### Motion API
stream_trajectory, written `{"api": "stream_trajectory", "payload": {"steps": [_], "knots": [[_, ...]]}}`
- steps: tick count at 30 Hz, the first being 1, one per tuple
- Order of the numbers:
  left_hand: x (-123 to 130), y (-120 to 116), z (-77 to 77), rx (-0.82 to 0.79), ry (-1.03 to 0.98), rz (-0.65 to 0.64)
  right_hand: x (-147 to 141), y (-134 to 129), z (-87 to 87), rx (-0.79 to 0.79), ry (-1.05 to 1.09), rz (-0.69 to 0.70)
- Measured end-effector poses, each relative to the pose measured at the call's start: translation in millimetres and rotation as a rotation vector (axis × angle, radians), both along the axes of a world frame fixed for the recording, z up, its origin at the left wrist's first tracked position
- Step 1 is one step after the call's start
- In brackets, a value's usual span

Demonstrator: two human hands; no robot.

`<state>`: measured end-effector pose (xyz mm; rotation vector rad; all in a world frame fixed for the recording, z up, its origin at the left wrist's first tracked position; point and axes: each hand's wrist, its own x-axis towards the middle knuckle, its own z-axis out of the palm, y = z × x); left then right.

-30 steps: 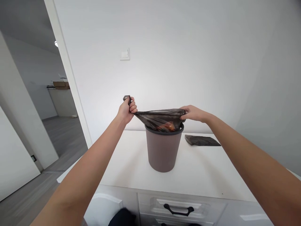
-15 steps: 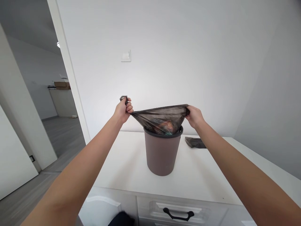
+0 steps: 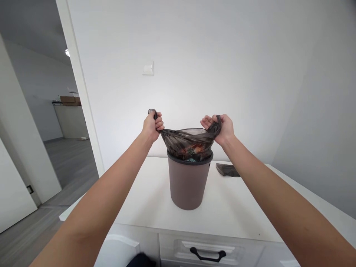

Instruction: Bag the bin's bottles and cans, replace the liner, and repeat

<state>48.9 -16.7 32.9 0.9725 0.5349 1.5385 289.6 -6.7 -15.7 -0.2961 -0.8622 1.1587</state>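
Observation:
A brownish trash can (image 3: pixel 189 187) with a dark rim stands upright on the white cabinet top. Out of its mouth rises a thin, see-through black garbage bag (image 3: pixel 185 142), with orange and green rubbish showing through. My left hand (image 3: pixel 153 125) is closed in a fist round one side of the bag's edge, and a small loop of plastic pokes up above the thumb. On the other side, my right hand (image 3: pixel 222 128) holds a bunched part of the bag by the thumb, its fingers loosely curled with the tips pointing left.
Behind the can on the right, a folded black plastic bag (image 3: pixel 227 170) lies on the cabinet top (image 3: pixel 236 215). A drawer handle (image 3: pixel 207 255) is on the front below. The wall has a light switch (image 3: pixel 148 68); a doorway opens at left.
My hands have come closer together, so the bag's stretched edge now sags and its mouth shows. The right hand has turned, with plastic bunched at its thumb.

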Motion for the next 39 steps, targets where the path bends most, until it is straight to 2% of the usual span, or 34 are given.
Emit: {"api": "stream_trajectory", "payload": {"steps": [3,6,8,13,16,22,27,30,32,34,36,39], "knots": [[14.4,-7.3,0.2,-0.009,0.039,-0.047,-8.1,-11.1,4.3,0.038,-0.135,0.092],[28.4,-12.0,-3.5,-0.014,0.124,-0.118,-13.9,-17.8,8.7,0.054,-0.377,0.197],[36.2,-13.5,-7.1,-0.019,0.22,-0.182,-17.6,-19.8,11.7,0.064,-0.52,0.202],[47.9,-15.2,-15.3,0.049,0.404,-0.346,-29.4,-28.1,16.8,0.106,-0.676,-0.02],[50.3,-14.0,-20.6,0.126,0.501,-0.417,-34.6,-38.1,19.4,0.191,-0.79,-0.096],[48.5,2.4,-33.0,0.141,0.564,-0.371,-39.0,-51.5,29.1,0.323,-1.093,-0.134],[39.6,13.9,-34.7,0.092,0.574,-0.413,-40.9,-54.4,38.6,0.246,-1.2,-0.221],[33.1,5.9,-31.1,0.095,0.559,-0.525,-37.2,-53.8,41.3,0.186,-1.203,-0.259],[32.0,-4.8,-28.9,0.167,0.604,-0.586,-34.2,-53.0,42.4,0.18,-1.215,-0.261],[35.5,-14.7,-29.0,0.256,0.709,-0.575,-33.5,-52.8,43.9,0.203,-1.257,-0.274],[42.5,-19.5,-32.4,0.341,0.801,-0.495,-36.4,-54.2,46.2,0.221,-1.314,-0.29],[53.2,-14.5,-42.5,0.432,0.854,-0.365,-45.7,-60.1,51.1,0.238,-1.365,-0.263]]}}
